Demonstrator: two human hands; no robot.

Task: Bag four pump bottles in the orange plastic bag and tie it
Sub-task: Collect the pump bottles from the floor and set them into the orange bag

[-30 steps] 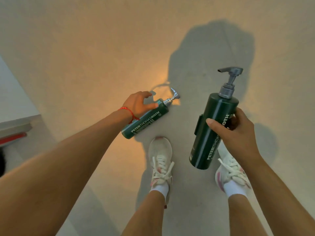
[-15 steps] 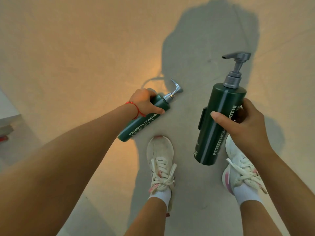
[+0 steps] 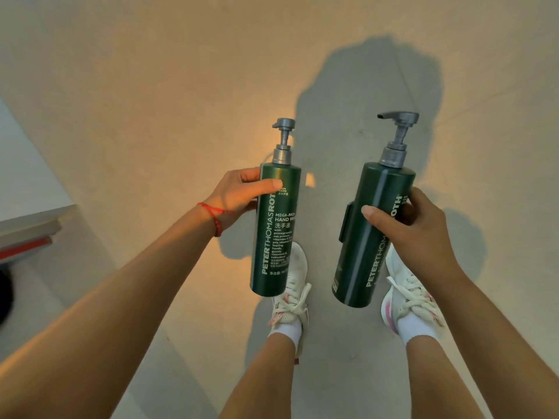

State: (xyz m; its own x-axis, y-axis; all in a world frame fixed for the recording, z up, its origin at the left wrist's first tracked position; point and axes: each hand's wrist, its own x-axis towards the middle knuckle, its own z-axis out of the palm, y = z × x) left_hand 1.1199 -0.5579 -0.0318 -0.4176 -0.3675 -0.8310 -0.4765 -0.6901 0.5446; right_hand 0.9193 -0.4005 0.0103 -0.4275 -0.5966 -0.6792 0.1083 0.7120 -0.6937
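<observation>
My left hand (image 3: 242, 193) grips a slim dark green pump bottle (image 3: 276, 237) near its shoulder and holds it upright above the floor. A grey pump tops it and white lettering runs up its side. My right hand (image 3: 414, 231) grips a wider dark green pump bottle (image 3: 367, 237) around its middle, also upright with a grey pump head. The two bottles hang side by side over my feet. No orange bag is in view.
Pale concrete floor (image 3: 151, 101) spreads all around, with my shadow cast ahead. My two white sneakers (image 3: 289, 300) stand right below the bottles. At the left edge sits a white ledge (image 3: 27, 219) with a red strip under it.
My left hand closed on the slim bottle that lay on the floor, lifted it and turned it upright. The right hand kept holding the wide bottle.
</observation>
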